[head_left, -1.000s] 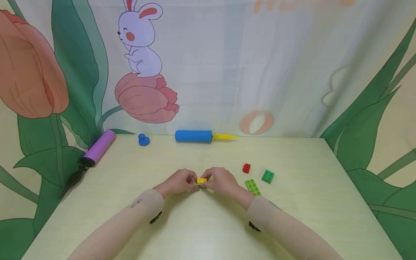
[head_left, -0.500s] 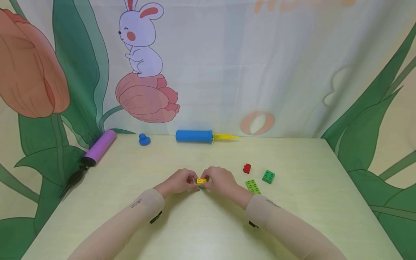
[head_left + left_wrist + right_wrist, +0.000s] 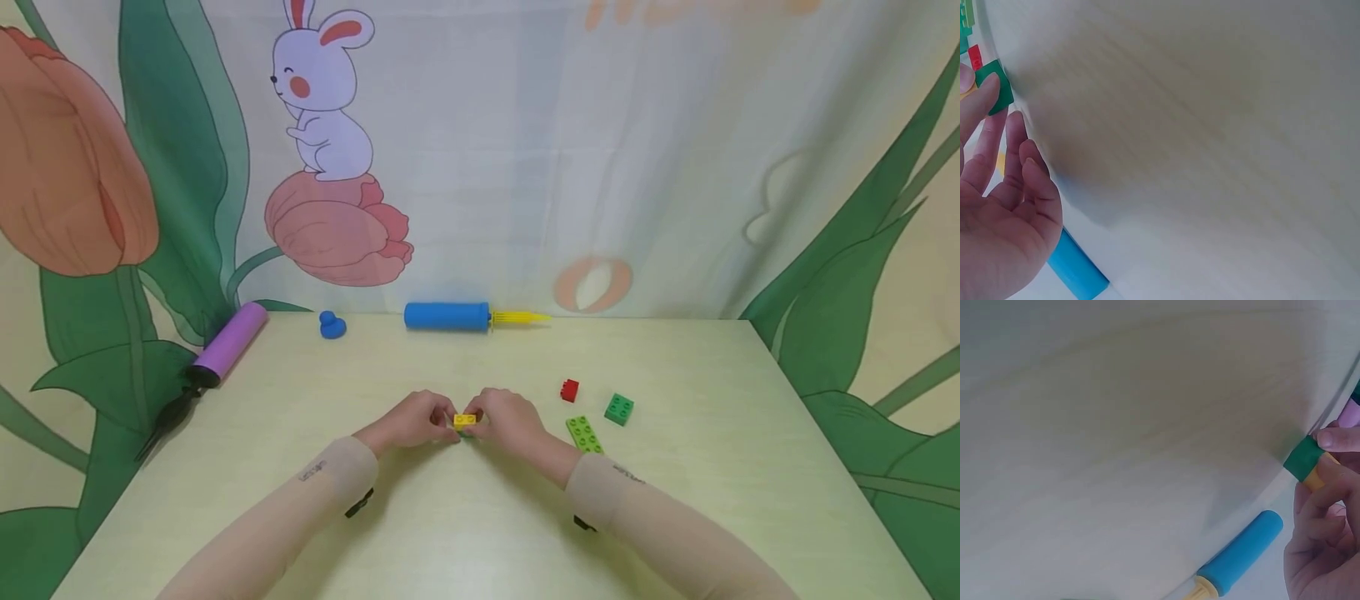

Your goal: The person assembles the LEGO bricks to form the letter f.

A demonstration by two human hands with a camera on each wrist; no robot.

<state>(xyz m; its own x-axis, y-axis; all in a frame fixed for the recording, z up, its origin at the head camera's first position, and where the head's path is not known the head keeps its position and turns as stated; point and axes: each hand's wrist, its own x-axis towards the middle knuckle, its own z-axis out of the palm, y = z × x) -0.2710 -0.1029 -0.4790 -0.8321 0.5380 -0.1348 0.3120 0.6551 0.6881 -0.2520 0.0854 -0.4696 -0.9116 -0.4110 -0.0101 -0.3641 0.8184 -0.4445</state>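
Observation:
In the middle of the table, both hands meet at a small stack of toy building bricks. A yellow brick (image 3: 465, 420) with studs on top sits over a green brick (image 3: 1302, 459). My left hand (image 3: 414, 418) pinches the green brick between thumb and fingers, and its thumb lies across the green side in the left wrist view. From the other side, my right hand (image 3: 512, 423) pinches the yellow brick, its thumb near the seam between the two colours. Fingers hide most of the stack in the head view.
Right of the hands lie a red brick (image 3: 570, 390), a green brick (image 3: 618, 409) and a long light-green brick (image 3: 584, 435), close to the right wrist. Along the back are a blue pump (image 3: 447, 316) with a yellow nozzle and a blue duck-shaped toy (image 3: 332, 325). A purple pump (image 3: 231, 343) lies left.
Both hands stay at the same spot with the stacked bricks between them. The right forearm has shifted very slightly left; the loose bricks have not moved on the table.

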